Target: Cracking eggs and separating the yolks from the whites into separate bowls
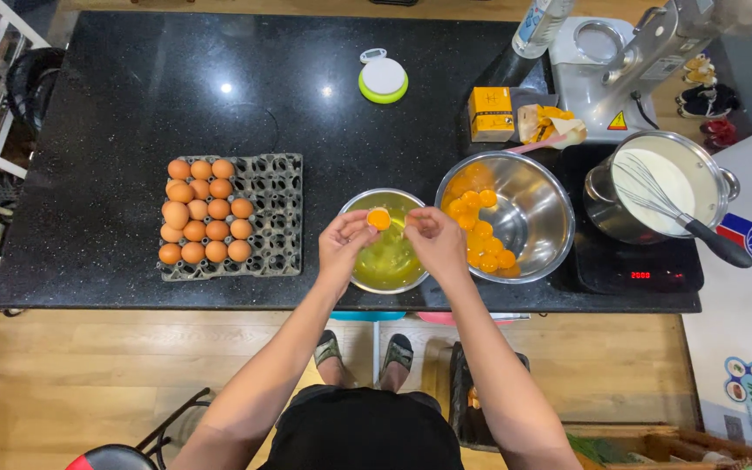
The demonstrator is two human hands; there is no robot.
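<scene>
Black speckled stone desk point(132, 113) standing on wooden floor. Left hand point(345, 242) curling around eggshell half point(379, 218) cradling yolk, hovering over small steel bowl point(388, 252) of egg whites. Right hand point(435, 239) pinching other shell half point(414, 223), fingers closed, just beside left. Larger steel bowl point(524, 213) of yolks sitting right of small bowl. Grey egg tray point(267, 213) with brown eggs point(202, 213) lying to left. Pot point(659, 187) with whisk point(663, 204) resting on induction cooker point(633, 265). Round kitchen scale point(383, 78) sitting far back.
</scene>
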